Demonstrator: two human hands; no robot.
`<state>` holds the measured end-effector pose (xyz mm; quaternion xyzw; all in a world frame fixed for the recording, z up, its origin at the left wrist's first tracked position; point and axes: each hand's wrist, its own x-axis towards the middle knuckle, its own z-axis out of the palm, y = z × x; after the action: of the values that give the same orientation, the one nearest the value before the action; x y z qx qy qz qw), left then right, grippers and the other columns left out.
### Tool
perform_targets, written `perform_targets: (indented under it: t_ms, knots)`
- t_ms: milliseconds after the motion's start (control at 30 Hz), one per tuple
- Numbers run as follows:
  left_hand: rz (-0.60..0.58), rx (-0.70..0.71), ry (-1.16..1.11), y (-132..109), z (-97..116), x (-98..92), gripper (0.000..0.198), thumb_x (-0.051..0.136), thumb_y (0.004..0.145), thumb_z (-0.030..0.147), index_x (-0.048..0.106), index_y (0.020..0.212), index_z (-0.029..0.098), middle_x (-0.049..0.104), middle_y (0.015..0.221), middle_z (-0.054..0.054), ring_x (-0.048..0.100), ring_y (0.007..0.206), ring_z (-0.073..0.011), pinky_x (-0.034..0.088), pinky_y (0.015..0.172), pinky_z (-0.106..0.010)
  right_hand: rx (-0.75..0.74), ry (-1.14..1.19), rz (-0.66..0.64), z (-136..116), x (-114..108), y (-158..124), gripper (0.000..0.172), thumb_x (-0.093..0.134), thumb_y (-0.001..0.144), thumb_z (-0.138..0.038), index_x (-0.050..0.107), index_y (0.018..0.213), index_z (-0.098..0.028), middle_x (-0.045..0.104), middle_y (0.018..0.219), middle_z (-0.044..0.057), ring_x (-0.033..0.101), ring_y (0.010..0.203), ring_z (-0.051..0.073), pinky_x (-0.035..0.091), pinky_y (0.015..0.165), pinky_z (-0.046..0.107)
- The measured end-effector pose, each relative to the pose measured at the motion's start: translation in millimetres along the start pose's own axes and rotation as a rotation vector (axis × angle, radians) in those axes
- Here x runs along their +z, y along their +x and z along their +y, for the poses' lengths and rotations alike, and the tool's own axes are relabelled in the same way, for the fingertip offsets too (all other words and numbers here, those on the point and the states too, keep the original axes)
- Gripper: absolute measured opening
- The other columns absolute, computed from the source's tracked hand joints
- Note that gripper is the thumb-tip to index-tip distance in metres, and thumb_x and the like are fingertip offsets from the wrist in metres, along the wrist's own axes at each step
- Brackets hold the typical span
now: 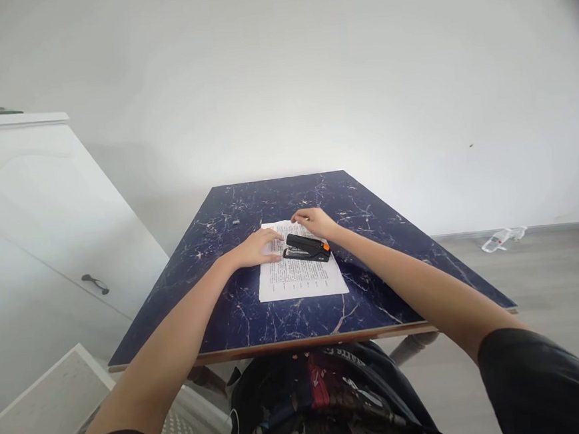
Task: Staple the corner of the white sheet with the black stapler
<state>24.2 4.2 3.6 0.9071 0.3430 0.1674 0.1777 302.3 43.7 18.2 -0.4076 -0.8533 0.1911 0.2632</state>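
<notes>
A printed sheet of paper (299, 276) lies in the middle of a dark blue marbled table (237, 315). A black stapler (306, 248) with an orange tip rests on the upper part of the sheet. My left hand (259, 247) lies flat on the paper's left edge, fingers stretched toward the stapler. My right hand (314, 222) hovers over the sheet's far right corner, just behind the stapler, fingers curled downward and touching the paper.
A white cabinet (33, 217) with a dark handle stands to the left. A small dark object (236, 222) lies on the table's far left. A crumpled plastic bottle (502, 238) lies on the grey floor at right. A white perforated panel (44, 410) sits lower left.
</notes>
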Motion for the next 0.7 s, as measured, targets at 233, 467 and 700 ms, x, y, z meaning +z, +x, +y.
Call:
perform_targets:
  t_ms: [233, 467, 700]
  knots:
    - [0.188, -0.315, 0.168, 5.0, -18.4, 13.5, 0.073, 0.068, 0.09, 0.067, 0.06, 0.147, 0.022, 0.056, 0.153, -0.021, 0.048, 0.143, -0.0445, 0.039, 0.117, -0.06, -0.086, -0.029, -0.296, -19.4, -21.8, -51.8, 0.048, 0.073, 0.087, -0.062, 0.072, 0.11, -0.02, 0.073, 0.107, 0.01, 0.065, 0.089, 0.024, 0.047, 0.073, 0.035]
    - [0.308, -0.441, 0.129, 7.8, -26.3, 13.4, 0.062, 0.083, 0.081, 0.043, 0.062, 0.137, 0.023, 0.07, 0.117, -0.016, 0.069, 0.104, -0.0333, 0.053, 0.094, -0.047, 0.076, 0.007, -0.133, 4.1, -48.9, -56.7, 0.026, 0.068, 0.088, -0.046, 0.07, 0.095, -0.021, 0.071, 0.087, 0.007, 0.063, 0.073, 0.021, 0.042, 0.067, 0.036]
    - [0.366, -0.589, 0.036, 8.2, -21.7, 13.0, 0.043, 0.071, 0.088, 0.021, 0.059, 0.129, 0.024, 0.07, 0.087, -0.004, 0.068, 0.08, -0.0248, 0.052, 0.081, -0.038, 0.286, -0.127, -0.078, 71.1, -95.0, -69.7, 0.031, 0.074, 0.077, -0.043, 0.073, 0.095, -0.018, 0.073, 0.089, 0.009, 0.065, 0.079, 0.025, 0.043, 0.069, 0.036]
